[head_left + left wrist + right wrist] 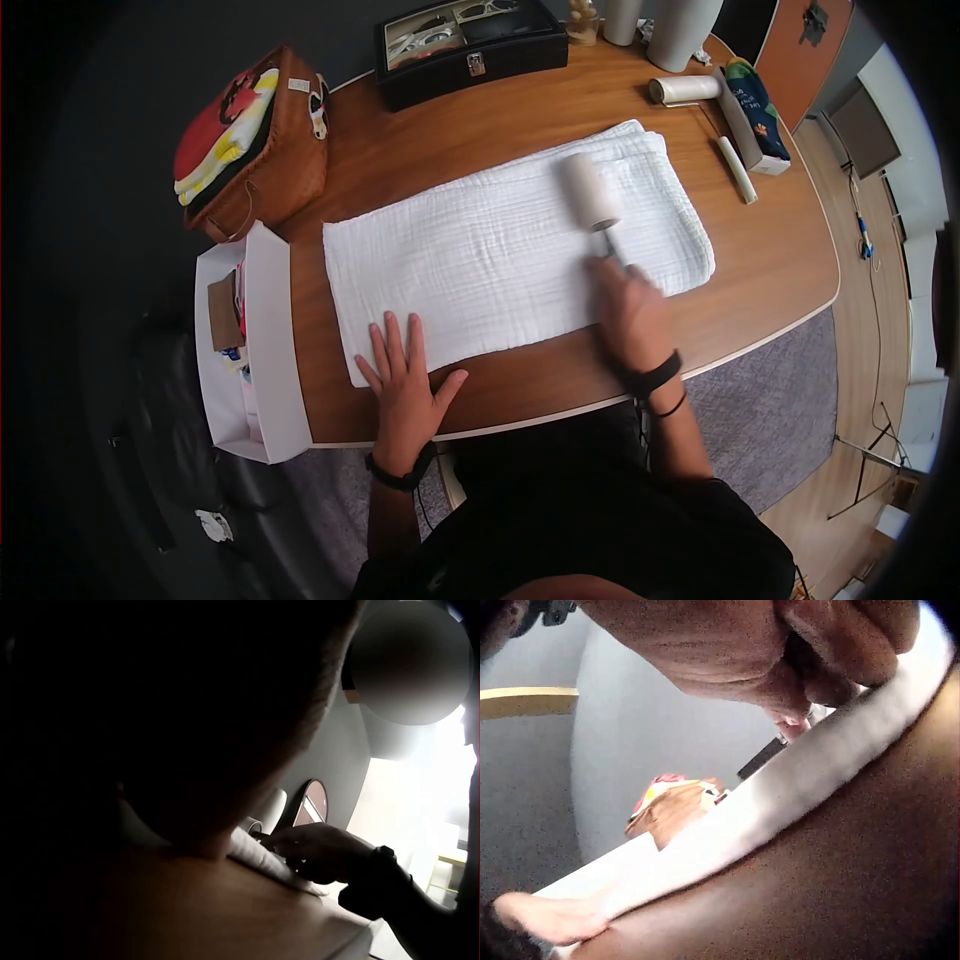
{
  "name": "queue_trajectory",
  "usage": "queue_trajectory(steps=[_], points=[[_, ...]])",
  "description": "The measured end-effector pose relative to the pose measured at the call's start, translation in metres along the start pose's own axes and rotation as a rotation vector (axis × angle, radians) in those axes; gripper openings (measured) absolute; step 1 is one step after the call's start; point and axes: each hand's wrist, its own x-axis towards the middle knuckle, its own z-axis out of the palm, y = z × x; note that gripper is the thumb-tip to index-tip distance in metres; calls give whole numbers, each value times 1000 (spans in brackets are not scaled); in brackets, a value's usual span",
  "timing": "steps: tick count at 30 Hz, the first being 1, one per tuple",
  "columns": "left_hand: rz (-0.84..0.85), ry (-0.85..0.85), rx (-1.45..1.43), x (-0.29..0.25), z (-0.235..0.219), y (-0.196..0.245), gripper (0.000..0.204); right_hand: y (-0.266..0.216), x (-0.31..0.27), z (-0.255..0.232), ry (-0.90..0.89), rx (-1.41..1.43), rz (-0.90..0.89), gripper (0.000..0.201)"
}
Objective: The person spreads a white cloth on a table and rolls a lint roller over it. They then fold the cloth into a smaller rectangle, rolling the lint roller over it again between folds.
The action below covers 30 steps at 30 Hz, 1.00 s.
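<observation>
A folded white cloth with a crinkled weave lies flat on the wooden table. My right hand grips the handle of a lint roller, whose white cylinder is over the right part of the cloth and slightly blurred. At the cloth's near left corner, my left hand rests with fingers spread, fingertips on the fabric and thumb out to the side. In the right wrist view the curled fingers of the right hand are close above the cloth. The left wrist view is mostly dark.
A brown basket of folded textiles and a white open box stand at the left. Behind the cloth sits a black glasses case. At the right are another white roll, a thin white tube and a patterned box.
</observation>
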Motion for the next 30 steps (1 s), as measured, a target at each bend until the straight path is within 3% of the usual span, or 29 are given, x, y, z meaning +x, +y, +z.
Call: queue_trajectory(steps=[2, 3, 6, 7, 10, 12, 16, 18, 20, 24, 26, 28, 29, 30], points=[[20, 47, -4, -3, 3, -1, 104, 28, 3, -6, 86, -19, 107, 30], [20, 46, -5, -6, 3, -1, 104, 32, 6, -13, 47, -80, 221, 26], [20, 62, -20, -3, 3, 2, 103, 26, 1, -17, 105, -114, 236, 22], [18, 67, -16, -3, 3, 2, 103, 21, -3, -13, 133, -78, 171, 19], [6, 45, -16, -5, -2, 5, 101, -12, -13, 8, -122, -92, 58, 33], [0, 26, -22, -3, -4, 7, 100, -47, -26, 25, -85, -47, -120, 29], [20, 19, 4, -6, -1, 3, 99, -108, -37, 38, -371, 223, -341, 41], [18, 17, 41, -4, 0, 0, 99, -114, -37, 38, -421, 224, -358, 43], [33, 78, -1, -5, 4, 1, 97, -105, -34, 31, -411, 255, -347, 39], [34, 138, 11, -4, 6, 1, 98, -55, -28, 4, -266, 100, -137, 27], [22, 144, 4, -5, 7, -1, 98, -22, -32, -11, -25, 183, -82, 15], [-9, 155, -1, -4, 6, -1, 97, 7, -38, -31, 23, 7, 6, 10], [4, 154, -18, -4, 4, -1, 96, 31, -45, -28, 156, -93, -97, 10], [14, 151, -37, -5, 5, -1, 96, 33, -43, -40, 36, -71, 167, 12]])
